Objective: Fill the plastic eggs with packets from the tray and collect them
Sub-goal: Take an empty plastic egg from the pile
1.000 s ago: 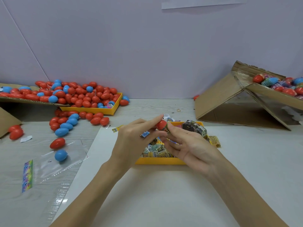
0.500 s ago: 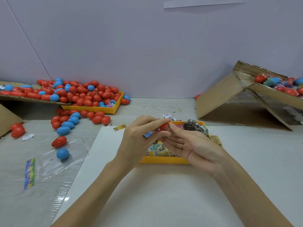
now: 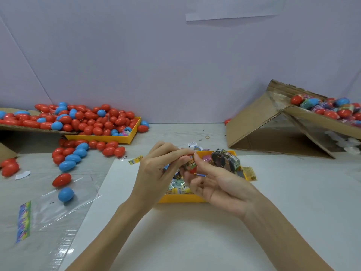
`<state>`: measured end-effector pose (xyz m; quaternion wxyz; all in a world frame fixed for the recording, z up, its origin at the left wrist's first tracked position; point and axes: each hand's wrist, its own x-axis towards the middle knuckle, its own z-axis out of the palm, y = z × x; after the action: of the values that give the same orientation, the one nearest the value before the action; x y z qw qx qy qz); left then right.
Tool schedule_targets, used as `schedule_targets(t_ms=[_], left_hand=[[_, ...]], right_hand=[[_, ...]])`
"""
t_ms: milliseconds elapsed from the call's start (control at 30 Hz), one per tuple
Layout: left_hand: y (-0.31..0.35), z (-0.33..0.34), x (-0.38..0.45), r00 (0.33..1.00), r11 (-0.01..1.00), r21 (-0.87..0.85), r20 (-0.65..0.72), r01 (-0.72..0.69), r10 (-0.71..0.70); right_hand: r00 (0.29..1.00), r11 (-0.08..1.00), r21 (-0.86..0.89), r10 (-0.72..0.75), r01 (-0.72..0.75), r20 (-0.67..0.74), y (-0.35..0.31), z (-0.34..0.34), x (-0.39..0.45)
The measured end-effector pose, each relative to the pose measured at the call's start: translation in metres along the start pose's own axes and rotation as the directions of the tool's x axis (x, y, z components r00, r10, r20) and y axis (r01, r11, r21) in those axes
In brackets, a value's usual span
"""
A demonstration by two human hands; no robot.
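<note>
Both hands meet over the near yellow tray (image 3: 181,198), mid-bench. Left hand (image 3: 156,173): fingers curled, fingertips pinching a red plastic egg (image 3: 192,169) from its left side. Right hand (image 3: 216,184): palm up, thumb laid against the egg's right side, remaining fingers loosely curled beneath it. A printed packet (image 3: 192,163) sits at the egg between the two thumbs; whether it is inside the shell or only pressed against it cannot be told.

The tray holds a jumble of small printed packets (image 3: 177,187); a dark bundle of packets (image 3: 224,160) is heaped at its far right corner. The tray rests on a white sheet (image 3: 195,231).

Far left: a second yellow tray (image 3: 109,138) piled with red and blue eggs (image 3: 93,122), more eggs spilling onto the bench (image 3: 175,132) in front of it. A single blue egg (image 3: 66,194) lies on clear plastic film (image 3: 48,212). Far right: a tilted cardboard box (image 3: 263,126) with eggs and wrapped items (image 3: 332,110) on its upper panel.
</note>
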<state>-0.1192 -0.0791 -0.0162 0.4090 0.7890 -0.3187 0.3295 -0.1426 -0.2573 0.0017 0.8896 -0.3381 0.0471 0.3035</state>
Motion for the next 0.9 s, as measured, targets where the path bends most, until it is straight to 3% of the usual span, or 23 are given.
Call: schedule_targets(t_ms=[67,133,167,267,367,400,467,500,600,667,800,900], left_hand=[[-0.002,0.000,-0.001,0.999,0.998,-0.038,0.017,0.052,-0.051],[-0.004,-0.001,-0.002,0.990,0.987,-0.085,0.037,0.136,-0.133],[-0.005,-0.001,-0.002,0.986,0.982,-0.084,0.038,0.168,-0.165],[-0.006,-0.003,-0.001,0.979,0.979,-0.035,0.029,0.202,-0.202],[-0.008,-0.005,0.001,0.987,0.989,0.019,0.062,0.147,-0.148],[-0.009,-0.004,0.001,0.987,0.990,0.038,0.083,0.133,-0.136],[-0.010,-0.001,-0.002,0.983,0.991,0.067,0.137,0.112,-0.120],[-0.010,0.001,-0.004,0.980,0.992,0.078,0.165,0.098,-0.110],[-0.015,0.006,-0.008,0.968,0.992,0.128,0.246,0.016,-0.048],[-0.019,0.008,-0.010,0.959,0.985,0.162,0.283,-0.051,0.003],[-0.024,0.012,-0.011,0.945,0.965,0.224,0.322,-0.134,0.057],[-0.025,0.012,-0.010,0.941,0.956,0.238,0.326,-0.170,0.086]], right_hand=[[0.996,0.991,-0.119,-0.072,0.066,-0.050,0.003,0.001,0.002],[0.942,0.890,-0.390,-0.308,0.236,-0.133,0.006,0.000,0.005],[0.860,0.770,-0.543,-0.485,0.335,-0.158,0.004,0.000,0.004],[0.453,0.271,-0.836,-0.891,0.478,-0.030,-0.023,-0.002,-0.003],[0.133,-0.091,-0.935,-0.981,0.343,0.144,-0.083,-0.010,-0.011],[0.062,-0.156,-0.960,-0.983,0.233,0.174,-0.107,-0.014,-0.013],[-0.014,-0.162,-0.986,-0.987,-0.045,0.162,-0.153,-0.023,-0.015],[-0.005,-0.123,-0.974,-0.992,-0.189,0.126,-0.172,-0.029,-0.014],[0.186,-0.101,-0.836,-0.983,-0.539,-0.001,-0.197,-0.037,-0.011],[0.278,-0.115,-0.779,-0.957,-0.616,-0.078,-0.199,-0.033,-0.005],[0.356,0.046,-0.693,-0.832,-0.720,-0.425,-0.224,-0.034,0.005],[0.409,0.059,-0.663,-0.745,-0.746,-0.526,-0.252,-0.058,0.008]])
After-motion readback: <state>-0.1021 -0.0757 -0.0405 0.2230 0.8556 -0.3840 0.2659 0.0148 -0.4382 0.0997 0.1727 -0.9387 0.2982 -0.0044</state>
